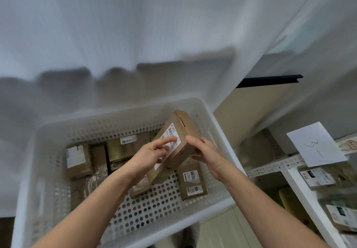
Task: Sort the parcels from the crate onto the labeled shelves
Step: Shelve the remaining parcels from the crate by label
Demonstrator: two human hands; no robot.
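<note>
Judging by its stiff cardboard, the parcel (185, 125) is taken to be light and rigid, best held by its long edges. It is held tilted above the crate (116, 116), gripped at one side by the right hand (202, 150). A straight forefinger of the left hand (152, 154) is laid on its white label (172, 134). A barcode is seen, its digits blurred. Handwriting on the shelf sign (316, 144) cannot be read.

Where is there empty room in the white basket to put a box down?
The bare holey floor along the crate's near wall, between the taped parcels on the left and the small labelled parcel on the right. The far left is crowded with stacked parcels.
</note>
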